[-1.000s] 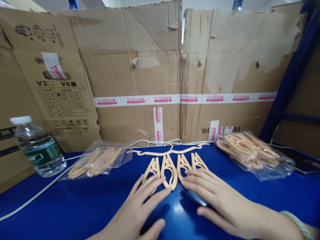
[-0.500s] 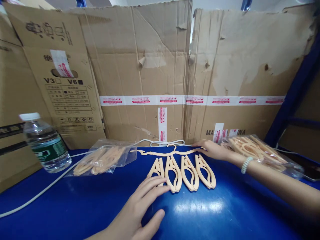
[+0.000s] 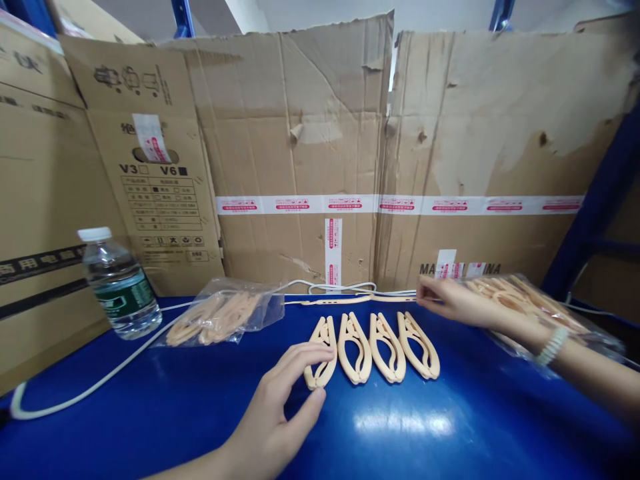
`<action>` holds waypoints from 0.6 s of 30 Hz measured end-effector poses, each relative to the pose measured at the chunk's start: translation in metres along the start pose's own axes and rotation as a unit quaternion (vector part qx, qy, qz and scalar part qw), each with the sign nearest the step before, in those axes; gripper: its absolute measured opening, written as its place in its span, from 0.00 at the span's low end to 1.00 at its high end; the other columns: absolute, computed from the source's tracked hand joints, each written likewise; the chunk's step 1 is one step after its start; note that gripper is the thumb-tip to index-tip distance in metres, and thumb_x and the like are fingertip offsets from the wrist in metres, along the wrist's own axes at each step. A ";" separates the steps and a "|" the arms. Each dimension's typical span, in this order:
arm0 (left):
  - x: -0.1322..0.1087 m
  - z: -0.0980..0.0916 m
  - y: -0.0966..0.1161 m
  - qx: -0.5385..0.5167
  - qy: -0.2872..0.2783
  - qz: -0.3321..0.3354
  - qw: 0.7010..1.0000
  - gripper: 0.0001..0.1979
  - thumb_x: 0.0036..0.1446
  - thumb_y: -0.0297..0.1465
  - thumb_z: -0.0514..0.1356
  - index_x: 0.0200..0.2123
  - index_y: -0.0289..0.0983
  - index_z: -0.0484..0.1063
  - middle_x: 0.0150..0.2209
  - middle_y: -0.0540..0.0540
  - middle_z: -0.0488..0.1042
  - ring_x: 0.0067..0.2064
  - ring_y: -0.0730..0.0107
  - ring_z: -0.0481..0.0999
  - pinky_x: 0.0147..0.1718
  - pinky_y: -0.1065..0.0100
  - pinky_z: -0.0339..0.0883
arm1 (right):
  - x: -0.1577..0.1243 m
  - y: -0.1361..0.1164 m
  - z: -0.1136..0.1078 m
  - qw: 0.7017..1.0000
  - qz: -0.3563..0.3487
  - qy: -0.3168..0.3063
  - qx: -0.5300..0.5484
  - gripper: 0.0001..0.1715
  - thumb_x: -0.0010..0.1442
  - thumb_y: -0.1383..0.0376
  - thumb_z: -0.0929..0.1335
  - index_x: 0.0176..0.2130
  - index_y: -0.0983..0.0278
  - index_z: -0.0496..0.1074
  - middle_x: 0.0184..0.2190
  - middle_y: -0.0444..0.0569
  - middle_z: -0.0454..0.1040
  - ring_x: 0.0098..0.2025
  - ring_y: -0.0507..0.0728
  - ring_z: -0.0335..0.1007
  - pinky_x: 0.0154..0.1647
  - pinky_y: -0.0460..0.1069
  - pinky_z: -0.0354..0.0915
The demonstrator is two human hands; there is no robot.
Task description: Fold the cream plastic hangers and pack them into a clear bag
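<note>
Several folded peach plastic hangers (image 3: 373, 337) lie side by side on the blue table (image 3: 150, 413). My left hand (image 3: 283, 407) pinches the near end of the leftmost folded hanger (image 3: 321, 340) between thumb and fingers. My right hand (image 3: 453, 301) grips the right end of a long unfolded peach hanger (image 3: 345, 299) at the back of the table, tilted up on its edge.
Two clear bags of peach hangers lie at left (image 3: 223, 319) and right (image 3: 525, 303). A water bottle (image 3: 120, 283) stands at the left. A white cable (image 3: 100, 380) runs across the table. Taped cardboard boxes (image 3: 310, 153) wall the back.
My right hand went from the folded hangers to the long hanger at the back and lifted its end. My left hand curled into a pinch on the leftmost hanger. The view shifted left.
</note>
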State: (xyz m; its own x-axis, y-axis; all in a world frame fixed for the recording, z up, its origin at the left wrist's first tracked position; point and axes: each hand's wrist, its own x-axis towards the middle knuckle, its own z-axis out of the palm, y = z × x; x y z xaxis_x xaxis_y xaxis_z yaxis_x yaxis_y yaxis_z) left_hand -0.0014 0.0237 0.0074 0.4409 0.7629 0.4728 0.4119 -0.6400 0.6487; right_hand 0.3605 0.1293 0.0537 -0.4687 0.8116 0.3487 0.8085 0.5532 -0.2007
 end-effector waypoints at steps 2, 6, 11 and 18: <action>0.001 -0.001 0.000 -0.028 0.013 -0.035 0.999 0.14 0.63 0.31 0.55 0.51 0.45 0.71 0.54 0.45 0.73 0.59 0.55 0.70 0.60 0.49 0.62 | -0.011 -0.005 -0.006 1.000 0.016 0.023 -0.005 0.07 0.61 0.61 0.62 0.31 0.59 0.62 0.26 0.49 0.75 0.27 0.58 0.72 0.29 0.51 0.65; 0.002 -0.002 0.002 -0.107 0.032 -0.092 0.989 0.13 0.63 0.34 0.55 0.50 0.45 0.71 0.54 0.45 0.73 0.61 0.53 0.68 0.60 0.49 0.62 | -0.031 -0.018 -0.016 0.997 0.038 0.065 -0.011 0.07 0.62 0.59 0.60 0.33 0.59 0.61 0.29 0.51 0.75 0.30 0.60 0.73 0.30 0.52 0.65; 0.006 -0.006 0.003 -0.206 0.044 -0.145 0.967 0.15 0.59 0.36 0.59 0.49 0.40 0.71 0.55 0.42 0.73 0.60 0.53 0.70 0.61 0.51 0.62 | -0.054 -0.038 -0.027 0.993 0.038 0.110 -0.035 0.11 0.66 0.58 0.59 0.33 0.59 0.64 0.26 0.50 0.73 0.28 0.59 0.70 0.29 0.53 0.63; 0.019 -0.012 0.000 -0.302 0.110 -0.243 0.915 0.36 0.53 0.40 0.66 0.61 0.37 0.58 0.63 0.36 0.63 0.61 0.50 0.68 0.61 0.53 0.61 | -0.074 -0.038 -0.011 0.978 -0.014 0.204 -0.038 0.08 0.67 0.60 0.62 0.40 0.60 0.68 0.33 0.50 0.76 0.33 0.59 0.73 0.31 0.51 0.68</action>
State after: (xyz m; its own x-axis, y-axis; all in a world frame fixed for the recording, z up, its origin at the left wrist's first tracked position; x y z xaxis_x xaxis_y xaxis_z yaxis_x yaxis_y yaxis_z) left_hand -0.0027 0.0394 0.0230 0.1244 0.9864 0.1069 -0.0296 -0.1040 0.9941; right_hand 0.3683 0.0464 0.0460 -0.3225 0.6448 0.6930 0.8287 0.5462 -0.1225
